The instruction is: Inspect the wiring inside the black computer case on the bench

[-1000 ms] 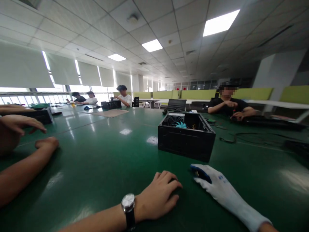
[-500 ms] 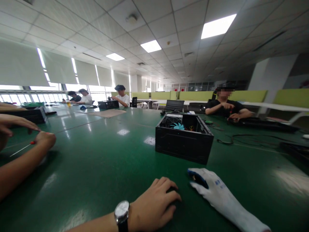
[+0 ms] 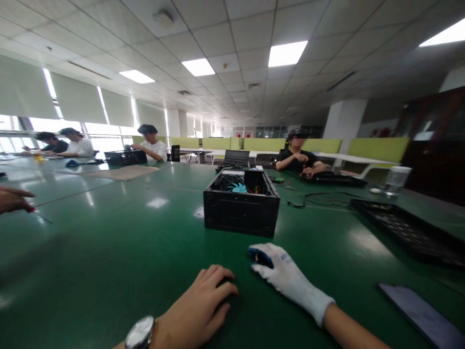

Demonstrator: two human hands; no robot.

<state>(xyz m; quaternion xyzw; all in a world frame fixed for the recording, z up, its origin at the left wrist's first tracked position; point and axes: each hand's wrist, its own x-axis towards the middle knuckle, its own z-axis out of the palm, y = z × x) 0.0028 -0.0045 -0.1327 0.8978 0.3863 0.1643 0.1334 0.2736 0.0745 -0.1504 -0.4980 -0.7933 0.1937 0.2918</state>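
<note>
my left hand (image 3: 198, 310), bare, with a silver wristwatch (image 3: 140, 333) on the wrist, rests palm-down on the green tabletop (image 3: 109, 252) at the lower middle of the frame; its fingers (image 3: 221, 291) are curled loosely with nothing visible in them. my right hand (image 3: 281, 274), in a white knit glove with a small blue printed mark too blurred to read, lies just to the right, and its fingers (image 3: 269, 252) are closed around a small blue object (image 3: 260, 257) at the glove's tip; i cannot tell what that object is.

just beyond both hands, in the centre of the frame, stands an open black computer case (image 3: 241, 208), lid off, showing a round fan grille and a turquoise-bladed cooling fan (image 3: 238, 186) inside. no brand or label on the case can be read.

at the right edge lies a long black panel (image 3: 407, 230), and a dark phone (image 3: 423, 315) sits at the lower right. black cables (image 3: 319, 198) trail behind the case. another person's hand (image 3: 12, 199) shows at the left edge, and other people sit at the far side of the tabletop.
</note>
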